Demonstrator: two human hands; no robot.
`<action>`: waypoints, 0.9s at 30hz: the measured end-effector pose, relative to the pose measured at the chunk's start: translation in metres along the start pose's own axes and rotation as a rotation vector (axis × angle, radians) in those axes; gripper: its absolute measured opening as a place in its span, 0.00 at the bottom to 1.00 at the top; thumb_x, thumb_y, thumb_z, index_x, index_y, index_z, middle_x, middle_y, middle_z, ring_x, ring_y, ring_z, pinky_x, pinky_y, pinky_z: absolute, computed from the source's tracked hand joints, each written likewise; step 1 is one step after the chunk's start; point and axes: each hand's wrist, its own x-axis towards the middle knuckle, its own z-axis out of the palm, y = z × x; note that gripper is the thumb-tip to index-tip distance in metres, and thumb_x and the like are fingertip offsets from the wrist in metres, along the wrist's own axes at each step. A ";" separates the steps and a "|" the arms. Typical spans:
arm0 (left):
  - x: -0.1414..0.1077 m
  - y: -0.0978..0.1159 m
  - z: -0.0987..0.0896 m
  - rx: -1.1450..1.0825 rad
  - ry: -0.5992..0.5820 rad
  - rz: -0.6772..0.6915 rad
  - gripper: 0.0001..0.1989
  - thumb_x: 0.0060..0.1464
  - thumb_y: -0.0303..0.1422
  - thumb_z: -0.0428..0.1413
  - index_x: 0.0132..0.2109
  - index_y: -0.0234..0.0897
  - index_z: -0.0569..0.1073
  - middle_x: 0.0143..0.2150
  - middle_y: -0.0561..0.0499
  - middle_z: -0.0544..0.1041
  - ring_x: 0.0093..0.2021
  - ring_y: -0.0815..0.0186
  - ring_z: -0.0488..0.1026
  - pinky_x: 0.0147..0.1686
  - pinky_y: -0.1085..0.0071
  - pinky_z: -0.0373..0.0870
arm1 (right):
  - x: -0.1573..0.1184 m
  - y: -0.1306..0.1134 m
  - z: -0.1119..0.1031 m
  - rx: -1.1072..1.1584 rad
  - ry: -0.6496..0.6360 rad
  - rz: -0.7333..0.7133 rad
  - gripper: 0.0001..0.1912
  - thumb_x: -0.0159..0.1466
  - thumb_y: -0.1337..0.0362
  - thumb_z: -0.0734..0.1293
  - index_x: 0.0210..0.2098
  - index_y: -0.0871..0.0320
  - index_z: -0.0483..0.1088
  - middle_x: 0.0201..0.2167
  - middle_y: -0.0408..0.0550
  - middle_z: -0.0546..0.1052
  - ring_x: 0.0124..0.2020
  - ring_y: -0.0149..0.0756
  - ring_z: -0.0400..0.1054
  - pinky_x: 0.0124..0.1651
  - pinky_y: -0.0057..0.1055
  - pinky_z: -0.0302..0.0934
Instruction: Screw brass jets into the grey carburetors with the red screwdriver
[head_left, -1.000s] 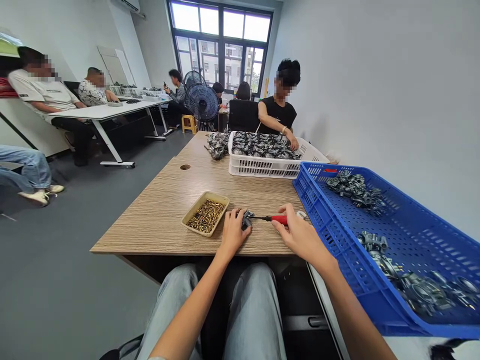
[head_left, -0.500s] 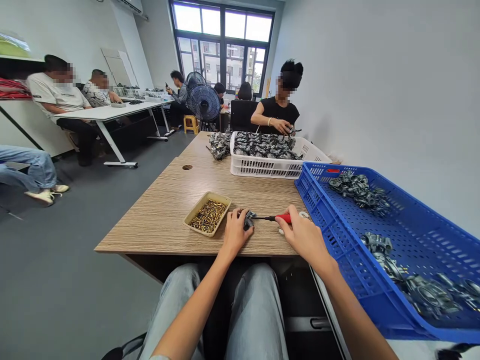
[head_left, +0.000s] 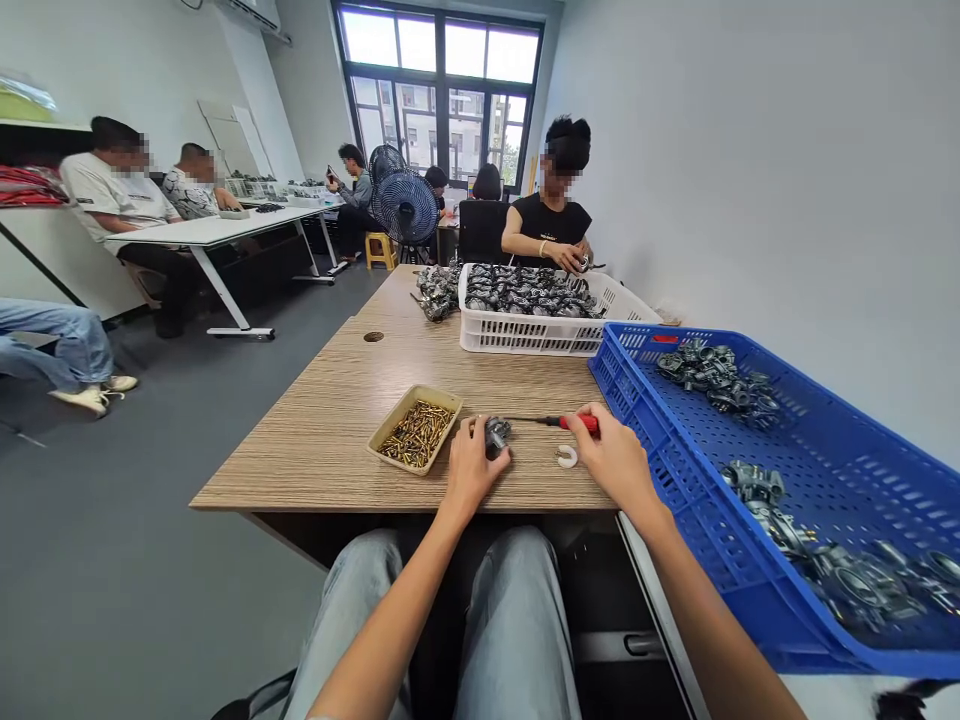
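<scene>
My left hand (head_left: 471, 462) is closed around a small grey metal part (head_left: 497, 436) that rests on the wooden table. In my right hand (head_left: 611, 455) is a screwdriver (head_left: 577, 423) with a red handle, its dark shaft pointing left over the table toward the metal part. The shaft's tip lies near the top of the part; I cannot tell whether they touch. Just left of my right hand lies a white C-shaped piece (head_left: 567, 456). A beige tray (head_left: 376, 447) of small brass-coloured screws (head_left: 420, 432) stands beside my left hand.
A blue crate (head_left: 675, 490) with grey metal parts stands along the right. Farther back is a white basket (head_left: 525, 338) full of similar parts, with more parts (head_left: 436, 292) heaped beside it. Behind it a person (head_left: 551, 215) handles a part. A fan (head_left: 405, 205) stands beyond.
My right hand has drawn the screwdriver to the right and slightly up, away from the metal part. The white C-shaped piece now shows more fully. My left hand stays on the part.
</scene>
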 end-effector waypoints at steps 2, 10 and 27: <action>0.000 0.002 -0.001 -0.053 -0.008 -0.048 0.29 0.60 0.37 0.62 0.66 0.42 0.66 0.59 0.41 0.71 0.55 0.51 0.76 0.56 0.54 0.76 | 0.007 0.010 0.007 0.059 0.055 0.005 0.16 0.76 0.49 0.60 0.49 0.49 0.74 0.41 0.46 0.83 0.41 0.43 0.76 0.38 0.32 0.56; 0.006 -0.009 0.002 -0.326 0.028 -0.170 0.22 0.62 0.42 0.61 0.59 0.37 0.72 0.54 0.41 0.79 0.54 0.54 0.78 0.57 0.57 0.74 | 0.009 0.030 0.081 -0.220 0.042 -0.145 0.20 0.79 0.56 0.56 0.58 0.56 0.74 0.48 0.55 0.82 0.49 0.45 0.74 0.47 0.36 0.62; 0.014 -0.022 -0.004 -0.567 0.065 -0.316 0.24 0.70 0.49 0.46 0.44 0.35 0.78 0.45 0.43 0.83 0.47 0.56 0.79 0.51 0.62 0.74 | 0.009 0.048 0.104 -0.326 0.023 -0.258 0.20 0.76 0.56 0.60 0.61 0.60 0.71 0.53 0.60 0.73 0.57 0.52 0.64 0.59 0.45 0.57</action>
